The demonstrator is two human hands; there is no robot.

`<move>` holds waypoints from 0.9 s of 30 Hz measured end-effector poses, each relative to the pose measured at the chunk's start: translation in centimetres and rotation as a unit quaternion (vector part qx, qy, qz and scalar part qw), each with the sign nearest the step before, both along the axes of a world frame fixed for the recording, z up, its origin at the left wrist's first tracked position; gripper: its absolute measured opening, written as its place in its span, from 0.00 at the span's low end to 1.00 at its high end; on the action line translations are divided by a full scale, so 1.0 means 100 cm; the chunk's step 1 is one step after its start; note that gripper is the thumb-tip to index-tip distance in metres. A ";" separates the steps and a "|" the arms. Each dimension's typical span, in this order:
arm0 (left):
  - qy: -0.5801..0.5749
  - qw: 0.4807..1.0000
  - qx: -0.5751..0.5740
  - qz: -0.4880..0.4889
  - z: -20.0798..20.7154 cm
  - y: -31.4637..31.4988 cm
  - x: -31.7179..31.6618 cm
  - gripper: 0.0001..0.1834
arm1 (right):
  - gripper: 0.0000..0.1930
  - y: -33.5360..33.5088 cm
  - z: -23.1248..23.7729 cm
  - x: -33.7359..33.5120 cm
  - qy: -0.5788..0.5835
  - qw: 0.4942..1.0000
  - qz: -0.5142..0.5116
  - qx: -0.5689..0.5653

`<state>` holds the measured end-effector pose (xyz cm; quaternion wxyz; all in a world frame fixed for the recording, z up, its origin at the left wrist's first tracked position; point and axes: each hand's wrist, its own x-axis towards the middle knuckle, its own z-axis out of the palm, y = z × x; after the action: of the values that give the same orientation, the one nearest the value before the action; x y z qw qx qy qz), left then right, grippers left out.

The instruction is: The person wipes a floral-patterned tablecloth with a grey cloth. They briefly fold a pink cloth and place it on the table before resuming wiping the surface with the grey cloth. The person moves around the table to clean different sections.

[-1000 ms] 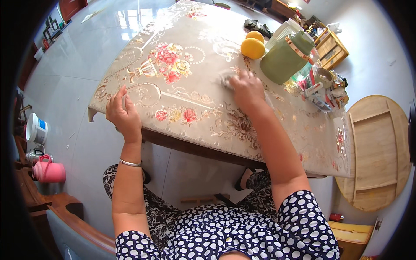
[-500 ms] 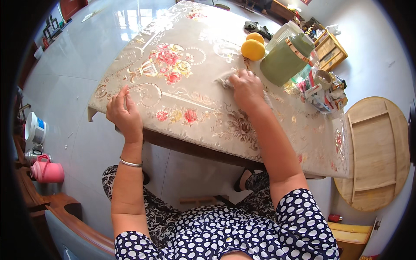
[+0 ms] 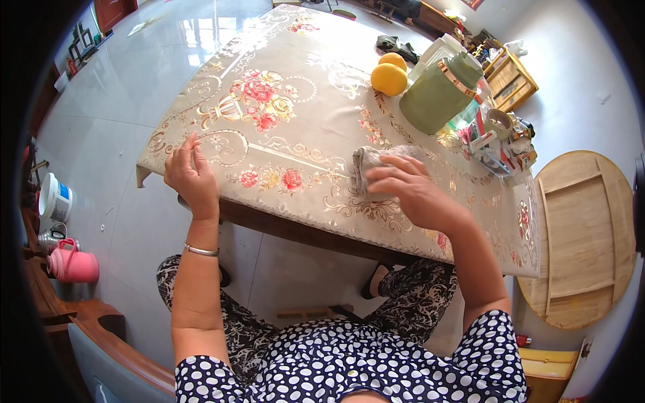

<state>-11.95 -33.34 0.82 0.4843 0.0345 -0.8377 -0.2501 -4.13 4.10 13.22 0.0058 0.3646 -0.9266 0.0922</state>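
A folded grey-beige cleaning cloth (image 3: pixel 365 163) lies on the flowered tablecloth (image 3: pixel 322 111), right of the table's middle. My right hand (image 3: pixel 422 191) is on it, fingers bent over its near side and slightly smeared by motion. At the table's front left edge rests my left hand (image 3: pixel 192 173), wrist up, fingers loosely bent and apart, with nothing in it. Beyond the cloth stand a green jug (image 3: pixel 440 97) with a copper-coloured band and two yellow-orange round fruits, the nearer fruit (image 3: pixel 388 80) partly covering the farther fruit (image 3: pixel 393 60).
Right of the jug, a cluttered holder (image 3: pixel 494 151) of small items sits near the table's right side. A clear plastic container (image 3: pixel 440 50) and a black strap-like item (image 3: pixel 396 47) lie farther back. A round wooden board (image 3: pixel 578 238) leans at the right. A pink jug (image 3: pixel 74 263) stands on the left.
My right hand has drawn the cloth nearer to me and slightly right. The cloth, mostly covered before, now shows as a folded wad. My left hand has barely moved.
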 end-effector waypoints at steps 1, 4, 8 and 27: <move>-0.007 1.000 0.014 -0.012 -0.002 -0.001 -0.001 0.13 | 0.25 0.009 0.004 0.009 0.002 0.999 -0.012 -0.052; 0.007 1.000 0.015 -0.018 -0.005 -0.006 -0.003 0.14 | 0.15 0.016 0.001 0.025 -0.033 0.922 -0.300 -0.243; 0.002 0.999 0.029 -0.018 -0.006 -0.004 -0.004 0.14 | 0.37 0.004 -0.025 0.000 0.095 0.895 -0.431 0.061; -0.003 1.000 0.004 0.017 -0.002 -0.003 0.000 0.12 | 0.13 -0.038 -0.041 0.033 0.141 0.981 -0.134 -0.018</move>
<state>-11.99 -33.59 0.65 0.4859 0.0514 -0.8374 -0.2449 -0.83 0.32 9.15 0.1553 0.2465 -0.9551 0.0548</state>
